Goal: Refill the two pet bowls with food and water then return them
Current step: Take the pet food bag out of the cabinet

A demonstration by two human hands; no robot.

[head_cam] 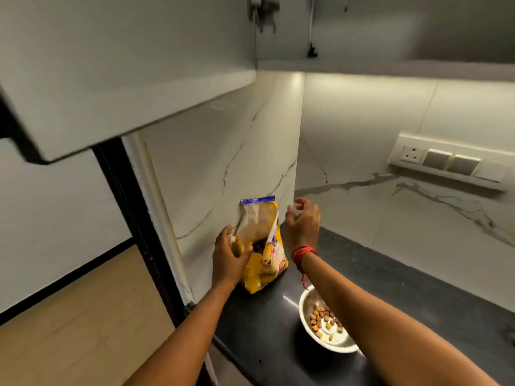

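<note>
Dark counter in a marble corner: food bag upright, left hand clasping its left side, right hand spread just right of it; filled bowl nearer, below the right forearm.

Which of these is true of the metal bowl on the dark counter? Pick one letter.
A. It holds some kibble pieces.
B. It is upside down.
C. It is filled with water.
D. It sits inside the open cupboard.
A: the metal bowl stands upright on the dark counter with a small heap of brown and tan kibble in it, partly hidden by the right forearm.
</note>
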